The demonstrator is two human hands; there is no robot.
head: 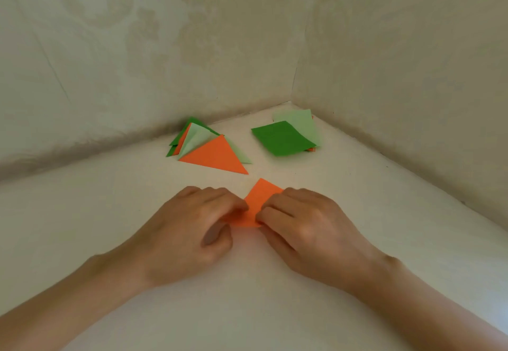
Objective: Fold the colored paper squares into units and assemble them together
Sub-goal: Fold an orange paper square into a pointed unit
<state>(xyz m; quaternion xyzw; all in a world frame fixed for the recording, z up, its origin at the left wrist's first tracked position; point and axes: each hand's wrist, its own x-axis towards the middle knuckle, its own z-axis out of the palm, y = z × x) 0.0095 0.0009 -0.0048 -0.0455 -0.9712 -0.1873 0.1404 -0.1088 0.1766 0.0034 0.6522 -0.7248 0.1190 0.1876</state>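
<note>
An orange paper square (259, 196) lies on the white surface, partly folded, its far corner pointing away from me. My left hand (192, 229) pinches its near left part with curled fingers and thumb. My right hand (305, 227) grips its right side, fingers curled over the edge. Most of the paper's near half is hidden under my fingers. Behind it lies a pile of folded triangles (211, 150), orange on top with light and dark green beneath. A stack of flat squares (283, 137) sits to the right, dark green on top.
Two patterned walls (192, 48) meet in a corner just behind the stacks. The white surface (247, 295) stretches toward me between my forearms.
</note>
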